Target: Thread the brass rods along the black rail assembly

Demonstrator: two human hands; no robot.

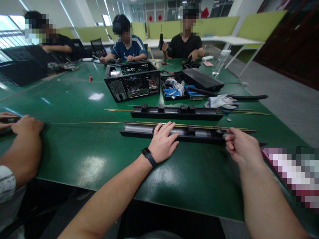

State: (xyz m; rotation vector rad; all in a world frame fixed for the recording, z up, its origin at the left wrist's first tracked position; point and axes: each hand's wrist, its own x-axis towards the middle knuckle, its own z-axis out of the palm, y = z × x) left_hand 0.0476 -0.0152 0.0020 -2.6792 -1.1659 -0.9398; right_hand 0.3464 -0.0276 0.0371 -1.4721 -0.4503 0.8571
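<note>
A long black rail-like channel lies across the green table in front of me, with small black blocks inside it. My left hand, with a dark watch at the wrist, rests over its middle with fingers stretched. At the channel's right end, my right hand is closed in a pinch; what sits between the fingertips is too small to make out. Thin brass-coloured rods run along the channel's far edge, close to both hands. Behind it lies a second black channel, also carrying small black blocks.
Beyond the channels stand an opened computer case, a tray of gloves, a flat black box and white gloves. A clear bottle stands far right. Another person's hands are at left; several people sit opposite.
</note>
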